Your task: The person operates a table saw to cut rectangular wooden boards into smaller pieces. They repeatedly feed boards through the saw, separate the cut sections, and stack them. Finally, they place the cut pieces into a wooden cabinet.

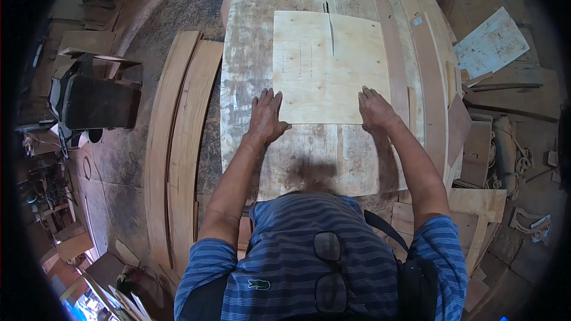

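Plywood (351, 71), a pale and roughly square sheet, lies flat on the worn tabletop (247, 35) at the upper centre of the frame, with its near edge toward you. Your left hand (266, 117) rests at the sheet's lower left corner, its fingers slightly apart and pointing up the frame, the thumb stretched out to the right along the near edge. Your right hand (376, 110) lies at the lower right corner, fingers extended and close together over the sheet; you keep neither hand clenched, though the right thumb is hard to make out.

Thin drawn lines (306, 56) cross the left half of the sheet before you. A narrow dark mark (331, 32) runs down from its upper edge, and you cannot tell whether it is a slit or a shadow. To the right of the sheet, long wooden strips (425, 62) lie along the tabletop.

Left of the tabletop, you have two long planks (193, 113) side by side, and farther left a dark chair (101, 101). A pale stained board (492, 44) lies at the upper right. Glasses (328, 246) hang on your striped shirt (279, 249) at the lower centre.
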Action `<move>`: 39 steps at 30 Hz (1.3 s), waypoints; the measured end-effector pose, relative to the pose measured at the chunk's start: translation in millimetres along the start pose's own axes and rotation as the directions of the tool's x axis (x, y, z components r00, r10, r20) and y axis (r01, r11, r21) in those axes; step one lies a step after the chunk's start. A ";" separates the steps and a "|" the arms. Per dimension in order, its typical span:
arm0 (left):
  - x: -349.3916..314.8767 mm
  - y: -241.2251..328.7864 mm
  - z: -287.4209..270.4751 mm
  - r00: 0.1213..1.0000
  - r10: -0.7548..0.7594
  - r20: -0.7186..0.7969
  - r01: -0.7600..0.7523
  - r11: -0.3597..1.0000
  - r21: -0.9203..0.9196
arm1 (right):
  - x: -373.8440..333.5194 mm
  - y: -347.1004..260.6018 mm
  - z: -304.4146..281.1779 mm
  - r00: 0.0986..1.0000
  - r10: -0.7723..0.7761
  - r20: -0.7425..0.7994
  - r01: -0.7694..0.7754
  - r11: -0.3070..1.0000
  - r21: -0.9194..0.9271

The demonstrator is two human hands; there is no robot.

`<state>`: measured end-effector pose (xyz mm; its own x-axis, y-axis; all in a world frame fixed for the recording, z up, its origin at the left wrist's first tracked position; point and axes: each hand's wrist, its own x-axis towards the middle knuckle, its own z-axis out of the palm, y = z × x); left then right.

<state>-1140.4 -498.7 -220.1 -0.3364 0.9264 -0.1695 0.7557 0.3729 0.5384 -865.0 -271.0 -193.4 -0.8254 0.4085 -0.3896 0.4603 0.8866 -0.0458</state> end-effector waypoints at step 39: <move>83.1 -13.2 -13.2 0.998 -0.005 -0.055 0.004 1.000 -0.016 | 84.9 60.2 -0.1 0.995 -0.082 -0.051 0.076 0.992 -0.105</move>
<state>-1185.7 -427.3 -230.4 -0.3705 0.9202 -0.1265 0.7454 0.3758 0.5506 -907.4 -182.9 -229.1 -0.8759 0.3450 -0.3373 0.3593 0.9330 0.0212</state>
